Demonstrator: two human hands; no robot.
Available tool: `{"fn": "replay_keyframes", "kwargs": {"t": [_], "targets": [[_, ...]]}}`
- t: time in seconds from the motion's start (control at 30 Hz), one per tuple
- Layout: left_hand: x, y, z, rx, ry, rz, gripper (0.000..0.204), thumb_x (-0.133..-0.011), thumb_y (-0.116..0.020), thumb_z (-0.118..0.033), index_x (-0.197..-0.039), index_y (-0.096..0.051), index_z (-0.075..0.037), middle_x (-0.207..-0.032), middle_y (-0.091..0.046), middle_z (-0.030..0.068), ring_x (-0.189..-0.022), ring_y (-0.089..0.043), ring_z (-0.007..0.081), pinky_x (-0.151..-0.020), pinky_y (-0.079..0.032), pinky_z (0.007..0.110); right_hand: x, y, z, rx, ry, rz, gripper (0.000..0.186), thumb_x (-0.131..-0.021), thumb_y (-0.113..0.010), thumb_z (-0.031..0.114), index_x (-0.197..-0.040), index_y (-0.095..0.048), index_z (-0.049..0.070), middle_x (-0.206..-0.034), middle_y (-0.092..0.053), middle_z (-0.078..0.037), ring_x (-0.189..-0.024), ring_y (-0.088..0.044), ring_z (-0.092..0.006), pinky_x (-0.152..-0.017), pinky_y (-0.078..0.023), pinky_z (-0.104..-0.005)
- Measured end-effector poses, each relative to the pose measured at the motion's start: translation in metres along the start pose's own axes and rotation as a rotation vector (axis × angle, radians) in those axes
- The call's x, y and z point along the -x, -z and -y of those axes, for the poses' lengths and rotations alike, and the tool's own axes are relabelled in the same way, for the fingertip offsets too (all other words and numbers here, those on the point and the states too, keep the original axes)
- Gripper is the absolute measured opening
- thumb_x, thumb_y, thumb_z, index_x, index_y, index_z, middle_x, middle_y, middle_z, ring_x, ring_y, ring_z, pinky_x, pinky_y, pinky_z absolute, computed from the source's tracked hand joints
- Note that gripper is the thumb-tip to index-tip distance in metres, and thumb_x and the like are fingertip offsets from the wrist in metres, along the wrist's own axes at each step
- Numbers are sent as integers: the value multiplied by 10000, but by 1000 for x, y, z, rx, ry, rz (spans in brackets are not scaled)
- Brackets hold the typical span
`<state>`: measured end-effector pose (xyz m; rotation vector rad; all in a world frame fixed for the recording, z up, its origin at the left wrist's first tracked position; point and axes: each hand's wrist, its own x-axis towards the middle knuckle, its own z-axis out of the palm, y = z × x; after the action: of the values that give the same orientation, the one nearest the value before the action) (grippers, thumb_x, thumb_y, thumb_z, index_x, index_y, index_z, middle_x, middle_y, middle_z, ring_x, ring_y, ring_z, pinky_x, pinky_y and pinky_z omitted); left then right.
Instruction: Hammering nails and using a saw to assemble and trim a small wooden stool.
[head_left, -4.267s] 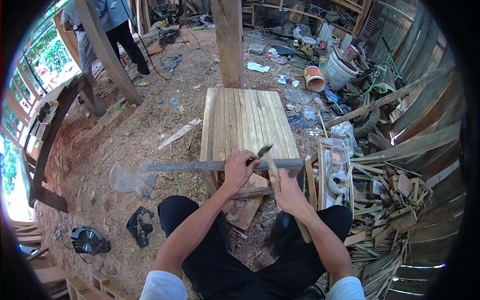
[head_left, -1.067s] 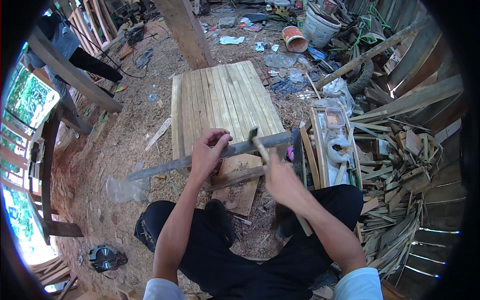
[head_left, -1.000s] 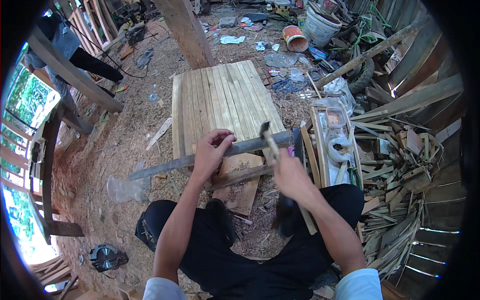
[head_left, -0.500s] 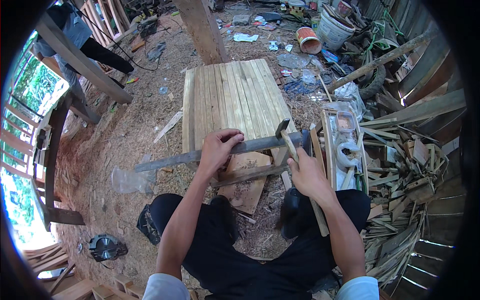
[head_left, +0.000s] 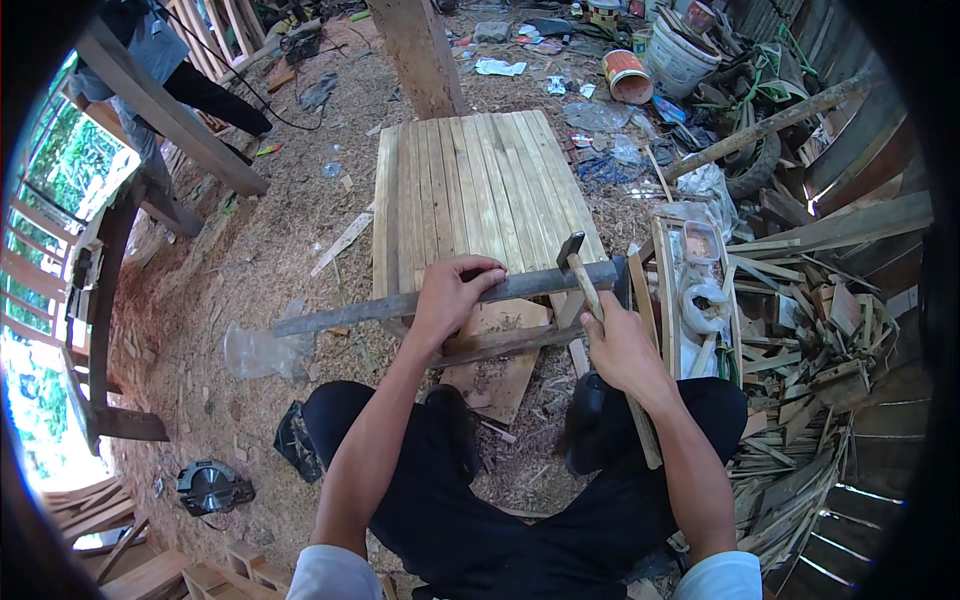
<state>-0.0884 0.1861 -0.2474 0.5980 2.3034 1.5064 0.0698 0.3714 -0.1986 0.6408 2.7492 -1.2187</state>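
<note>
A long grey wooden bar [head_left: 365, 313] lies across the near end of a low platform of pale wooden slats [head_left: 470, 190]. My left hand [head_left: 447, 302] rests over the bar, thumb and fingertips pinched together at its top edge; whatever is between them is too small to make out. In my right hand [head_left: 622, 345] is a hammer [head_left: 584, 285], gripped by its wooden handle. The hammer's dark head stands just above the bar, toward its right end. Below the bar a lower crosspiece [head_left: 510, 346] joins the frame, with a flat board [head_left: 495, 385] on the ground beneath.
At the right stands a narrow wooden tray [head_left: 735, 345] with plastic containers, beside piled wood scraps [head_left: 810, 350]. A post [head_left: 420, 60] rises behind the platform. A circular saw [head_left: 212, 488] sits on the ground at lower left. Another person [head_left: 190, 90] stands far left.
The whole view has shifted slightly, so the platform and bar appear a little further right. My left hand keeps its pinch and my right hand still holds the hammer near the bar.
</note>
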Motion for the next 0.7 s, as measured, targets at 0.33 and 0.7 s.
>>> {"fn": "replay_keyframes", "kwargs": {"t": [0.33, 0.7], "targets": [[1, -1, 0, -47, -100, 11, 167, -875, -722, -134, -990, -743, -15, -858, -741, 67, -784, -672, 114, -740, -510, 262, -1, -4, -1, 10, 40, -39, 208, -962, -535, 107, -1036, -494, -83, -804, -615, -357, -850, -606, -534, -744, -467, -572], [0, -1, 5, -29, -100, 25, 132, -873, -710, -90, -974, -742, -12, -874, -736, 61, -816, -672, 112, -755, -511, 260, -2, -9, -7, -26, 58, -34, 241, -961, -531, 110, -1061, -451, -94, -792, -611, -367, -835, -605, -544, -746, -468, -581]]}}
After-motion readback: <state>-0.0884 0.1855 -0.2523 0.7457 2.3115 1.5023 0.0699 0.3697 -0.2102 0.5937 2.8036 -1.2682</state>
